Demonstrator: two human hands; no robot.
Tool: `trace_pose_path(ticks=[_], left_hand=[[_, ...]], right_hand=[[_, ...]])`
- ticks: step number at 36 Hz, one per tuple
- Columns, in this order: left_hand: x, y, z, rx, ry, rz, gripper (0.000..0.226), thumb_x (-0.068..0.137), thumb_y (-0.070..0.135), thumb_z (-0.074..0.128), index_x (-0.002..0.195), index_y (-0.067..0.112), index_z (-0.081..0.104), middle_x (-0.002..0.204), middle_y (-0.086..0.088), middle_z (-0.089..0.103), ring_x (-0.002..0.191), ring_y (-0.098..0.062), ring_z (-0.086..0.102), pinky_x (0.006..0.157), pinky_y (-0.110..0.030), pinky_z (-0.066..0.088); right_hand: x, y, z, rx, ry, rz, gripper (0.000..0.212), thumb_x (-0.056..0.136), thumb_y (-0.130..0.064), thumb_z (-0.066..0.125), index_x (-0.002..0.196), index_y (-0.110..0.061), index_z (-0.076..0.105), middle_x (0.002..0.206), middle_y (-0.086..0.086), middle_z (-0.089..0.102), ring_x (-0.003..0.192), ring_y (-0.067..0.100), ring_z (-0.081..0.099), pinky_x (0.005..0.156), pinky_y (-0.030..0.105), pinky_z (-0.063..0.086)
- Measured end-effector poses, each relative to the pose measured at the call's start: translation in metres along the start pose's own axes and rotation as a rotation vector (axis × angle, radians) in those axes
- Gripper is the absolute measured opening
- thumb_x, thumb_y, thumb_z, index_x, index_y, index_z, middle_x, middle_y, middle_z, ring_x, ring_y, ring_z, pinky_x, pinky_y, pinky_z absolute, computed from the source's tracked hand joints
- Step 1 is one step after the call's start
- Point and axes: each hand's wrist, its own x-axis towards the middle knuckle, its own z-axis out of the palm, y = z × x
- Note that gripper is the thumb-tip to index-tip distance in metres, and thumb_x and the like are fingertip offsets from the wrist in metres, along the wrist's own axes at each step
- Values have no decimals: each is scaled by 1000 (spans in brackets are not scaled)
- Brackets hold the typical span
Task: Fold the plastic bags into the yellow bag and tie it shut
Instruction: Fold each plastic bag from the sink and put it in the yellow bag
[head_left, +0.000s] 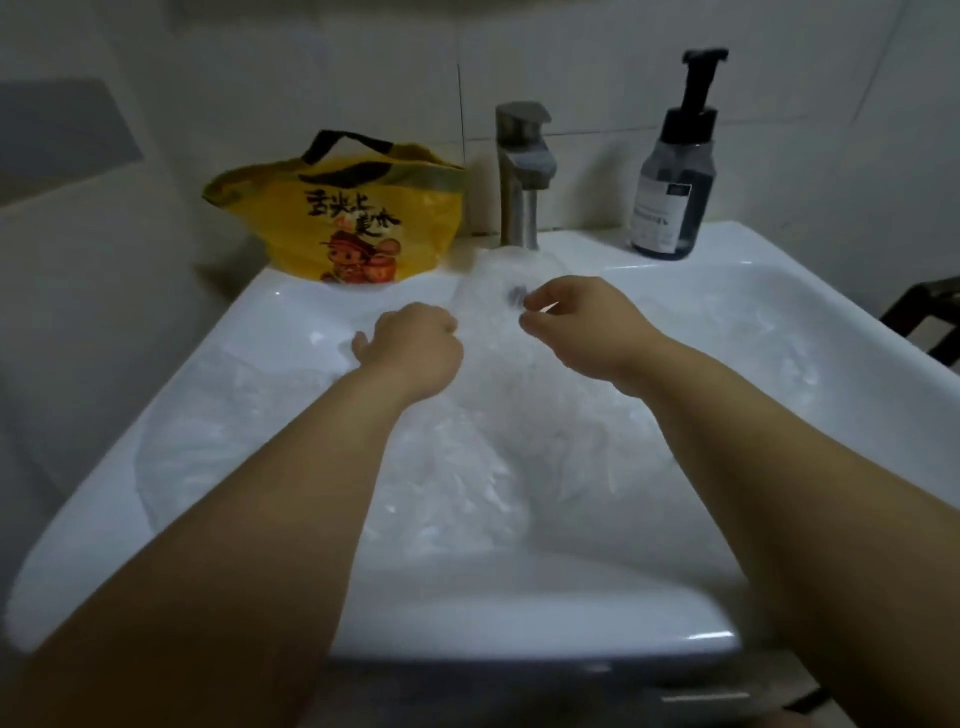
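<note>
The left hand (415, 348) grips and the right hand (576, 325) pinches a clear plastic bag (485, 291) between them; the yellow bag (358, 218) stands beyond the left grip.

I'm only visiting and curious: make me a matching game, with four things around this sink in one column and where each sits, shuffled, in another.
1 yellow bag
2 tap
3 soap bottle
4 clear plastic bags

A down in the sink
B back rim, right
C back rim, left corner
D back rim, middle

Pairs: 1-C, 2-D, 3-B, 4-A
</note>
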Motion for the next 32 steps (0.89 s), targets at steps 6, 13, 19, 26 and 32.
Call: trace_pose_path(ticks=[6, 13, 19, 26, 32], left_hand=[[-14, 26, -19, -750, 188, 118, 25, 94, 9, 52, 92, 27, 68, 98, 15, 63, 92, -2, 56, 76, -19, 44], [-22, 33, -24, -1166, 73, 170, 25, 90, 0, 57, 97, 22, 67, 92, 5, 66, 85, -16, 58, 79, -29, 50], [-12, 13, -21, -1109, 128, 144, 91, 62, 43, 83, 142, 30, 41, 136, 6, 56, 121, -12, 57, 98, -34, 49], [-10, 10, -17, -1101, -19, 26, 28, 85, 31, 73, 110, 19, 69, 103, 1, 74, 100, -18, 69, 94, -41, 53], [-2, 7, -17, -1140, 102, -7, 20, 77, 27, 80, 95, 20, 72, 101, -1, 74, 102, -22, 68, 98, -47, 50]], right_hand=[[3, -11, 0, 341, -80, 6, 77, 84, -32, 71, 147, -29, 27, 142, 3, 43, 117, 23, 53, 77, 26, 51], [2, -11, -7, 559, -70, 65, 22, 95, -21, 57, 116, -14, 58, 107, 6, 67, 92, 21, 67, 78, 35, 57], [1, -17, -17, 1088, -164, 143, 21, 98, -12, 46, 113, -5, 58, 92, 15, 63, 81, 27, 63, 80, 41, 53], [-6, -27, -19, 1249, -240, 262, 18, 93, -13, 43, 86, -9, 59, 76, 7, 64, 69, 22, 62, 69, 32, 55], [3, -14, -10, 480, 477, 50, 28, 93, -16, 56, 117, -20, 43, 102, -6, 51, 80, 6, 50, 64, 15, 41]])
